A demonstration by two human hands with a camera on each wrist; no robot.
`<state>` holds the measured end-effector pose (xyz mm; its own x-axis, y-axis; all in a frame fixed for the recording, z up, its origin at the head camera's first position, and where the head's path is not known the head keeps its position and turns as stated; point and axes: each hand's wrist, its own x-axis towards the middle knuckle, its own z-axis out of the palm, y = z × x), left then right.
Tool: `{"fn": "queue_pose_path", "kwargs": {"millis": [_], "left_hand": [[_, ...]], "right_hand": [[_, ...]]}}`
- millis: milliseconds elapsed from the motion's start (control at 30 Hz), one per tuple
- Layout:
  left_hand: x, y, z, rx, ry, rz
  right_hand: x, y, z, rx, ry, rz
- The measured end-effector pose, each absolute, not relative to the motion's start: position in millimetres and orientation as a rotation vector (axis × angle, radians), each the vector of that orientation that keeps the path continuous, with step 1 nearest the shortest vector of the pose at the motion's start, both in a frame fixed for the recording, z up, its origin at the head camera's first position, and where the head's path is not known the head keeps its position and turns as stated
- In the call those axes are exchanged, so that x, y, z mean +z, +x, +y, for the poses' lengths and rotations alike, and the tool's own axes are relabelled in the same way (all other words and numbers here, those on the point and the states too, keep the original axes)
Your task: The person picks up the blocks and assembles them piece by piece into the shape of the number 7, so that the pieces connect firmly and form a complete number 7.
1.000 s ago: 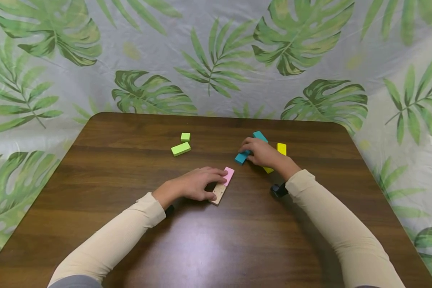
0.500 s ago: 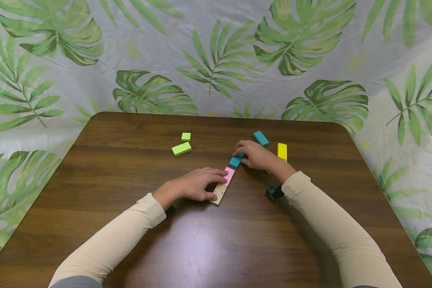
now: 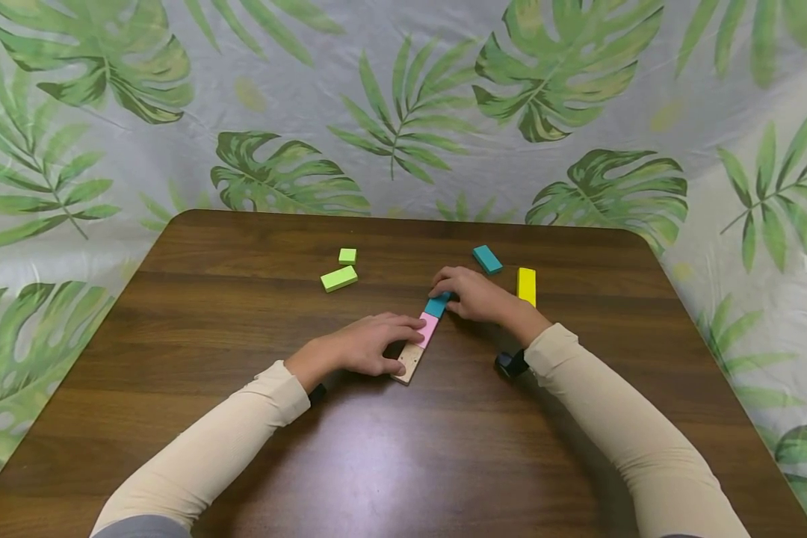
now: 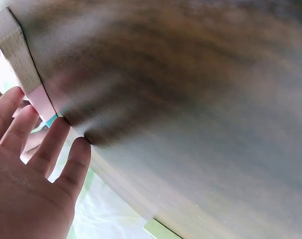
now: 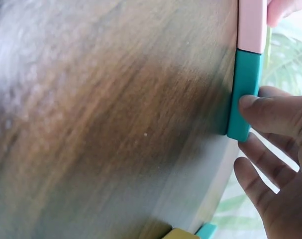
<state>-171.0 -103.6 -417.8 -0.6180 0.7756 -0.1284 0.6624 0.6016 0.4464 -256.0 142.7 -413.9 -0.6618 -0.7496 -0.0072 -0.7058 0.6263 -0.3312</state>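
A plain wooden block (image 3: 409, 362), a pink block (image 3: 427, 327) and a teal block (image 3: 436, 306) lie end to end in a slanting row. My left hand (image 3: 370, 344) rests on the row, thumb on the wooden block and fingertips on the pink one. With thumb and fingers my right hand (image 3: 477, 294) pinches the teal block at the row's far end. In the right wrist view the teal block (image 5: 246, 74) touches the pink block (image 5: 251, 25) end to end, the right thumb on its face.
Two light green blocks (image 3: 339, 279) (image 3: 347, 256) lie to the back left. Another teal block (image 3: 487, 258) lies behind my right hand, and a yellow block (image 3: 527, 285) is to its right, partly hidden. Behind the table (image 3: 242, 299) hangs a leaf-patterned cloth (image 3: 403, 112).
My right hand has moved left and toward me, bringing the teal block from beside the other teal and yellow blocks against the pink block's end. My left hand has stayed in place.
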Motion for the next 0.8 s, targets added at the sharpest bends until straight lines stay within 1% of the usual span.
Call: {"fn": "queue_pose_path", "kwargs": {"millis": [800], "left_hand": [[-417.8, -169.7, -103.4, 0.534, 1.147, 2.531]], "right_hand": [[-417.2, -254.5, 143.8, -0.489, -1.260, 2.707]]}}
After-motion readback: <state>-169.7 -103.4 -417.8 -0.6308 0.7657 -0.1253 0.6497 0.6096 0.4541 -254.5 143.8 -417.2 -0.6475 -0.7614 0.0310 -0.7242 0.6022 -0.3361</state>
